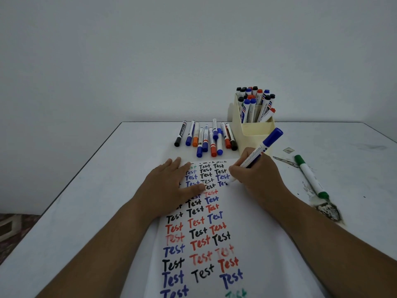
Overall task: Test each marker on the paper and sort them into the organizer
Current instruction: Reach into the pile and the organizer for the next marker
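Right hand [255,175]: grasps a blue marker [261,150] in a writing grip, fingers curled round the barrel. The blue cap sits on the barrel's far upper end, tilted to the right; the tip touches the paper [236,211] at the right column, on a part-written blue word.

Left hand [171,186]: flat, fingers straight and spread, pressing on the far left part of the paper; grasps nothing.

Paper: white sheet lying lengthwise on the white table [86,201], running from the near edge toward the middle. Covered in three columns of the word "Test" in black, red and blue, with green at the far left corner and at the near right.

Loose markers [207,137]: a row of capped markers lying on the table just beyond the paper's far edge, caps toward the near side; black, blue, orange and red caps visible.

Organizer [254,127]: cream, stepped compartments, standing far right of the row, just beyond the right hand. Its rear compartments hold upright markers [255,102] with black, blue and red caps; the front low compartment's contents cannot be seen.

Green marker [310,176]: lies alone on the table right of the paper, well apart from the others, beside patches of worn table surface [327,210].
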Tool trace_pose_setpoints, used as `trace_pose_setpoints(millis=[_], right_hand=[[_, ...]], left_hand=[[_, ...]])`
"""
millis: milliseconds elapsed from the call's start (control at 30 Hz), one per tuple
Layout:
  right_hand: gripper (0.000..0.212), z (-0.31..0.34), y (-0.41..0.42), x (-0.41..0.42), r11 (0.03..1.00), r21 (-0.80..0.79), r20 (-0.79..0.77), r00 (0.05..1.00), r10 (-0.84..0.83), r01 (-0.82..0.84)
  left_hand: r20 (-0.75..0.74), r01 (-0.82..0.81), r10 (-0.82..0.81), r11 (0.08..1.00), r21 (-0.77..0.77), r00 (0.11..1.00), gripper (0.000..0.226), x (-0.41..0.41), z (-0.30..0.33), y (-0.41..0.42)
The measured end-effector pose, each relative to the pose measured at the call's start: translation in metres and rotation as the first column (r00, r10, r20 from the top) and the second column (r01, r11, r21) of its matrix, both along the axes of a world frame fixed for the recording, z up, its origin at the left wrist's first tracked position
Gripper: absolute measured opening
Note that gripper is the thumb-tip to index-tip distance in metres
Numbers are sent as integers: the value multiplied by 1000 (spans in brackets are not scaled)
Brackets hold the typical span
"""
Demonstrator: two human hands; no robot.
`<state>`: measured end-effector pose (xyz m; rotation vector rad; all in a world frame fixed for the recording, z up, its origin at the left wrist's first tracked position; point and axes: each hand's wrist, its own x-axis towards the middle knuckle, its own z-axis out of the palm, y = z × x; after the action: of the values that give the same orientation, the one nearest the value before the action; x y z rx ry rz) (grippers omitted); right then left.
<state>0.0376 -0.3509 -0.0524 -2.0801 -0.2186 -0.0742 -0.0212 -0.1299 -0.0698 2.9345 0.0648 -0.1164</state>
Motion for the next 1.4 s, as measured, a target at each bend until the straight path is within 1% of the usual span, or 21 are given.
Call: trace_pose_setpoints(millis=[133,233,367,567,633,700,733,833,900,967,1067,1133,1200,1300,1400], right_hand=[[25,0,-1,-1,999,34,7,1000,-29,29],[27,2,-1,-2,999,15,20,999,-48,48],[25,2,-1,-2,999,14,-1,999,-42,42],[27,0,0,0,999,-1,37,998,-45,45],[26,-1,-1,0,997,67,39,998,-48,45],[27,0,-3,-1,977,211,55,998,-32,19],[31,0,-4,-1,959,283,67,997,-24,4],[52,5,-7,0,897,439,49,998,38,-56],[60,7,-7,-2,878,461,19,991,134,-127],[65,8,-6,-8,860,458,-19,965,262,-224],[63,7,-3,-15,806,485,-64,905,421,-340],[53,6,-2,-17,788,487,-75,881,468,-377],[46,7,-2,-17,776,481,-83,860,503,-408],[30,11,-2,-18,793,464,-150,847,510,-395],[30,12,-5,-19,788,434,-208,802,560,-437]], left_hand=[[-5,-1,1,1000,2,1000,105,0,0,0],[-5,-4,4,1000,0,1000,106,1,-1,-1],[-9,-4,4,1000,-2,1000,106,0,0,-1],[3,0,0,1000,-16,1000,106,-1,2,-1],[10,0,1,1000,-28,1000,105,-2,2,-1],[24,-6,8,999,-51,1000,101,-2,1,-1],[38,-13,16,997,-75,999,97,-2,2,-1],[116,-37,62,977,-211,991,76,-2,3,-1],[187,-36,103,944,-327,977,65,-2,3,0],[256,-26,134,921,-388,957,60,-2,3,2],[338,-13,146,931,-366,930,60,-2,3,2],[392,21,128,935,-353,911,62,-4,6,-1],[479,90,94,934,-347,873,64,-6,9,-4],[617,220,-16,941,-256,786,68,-7,11,-3],[651,258,-117,958,-124,750,62,-5,9,-3]])
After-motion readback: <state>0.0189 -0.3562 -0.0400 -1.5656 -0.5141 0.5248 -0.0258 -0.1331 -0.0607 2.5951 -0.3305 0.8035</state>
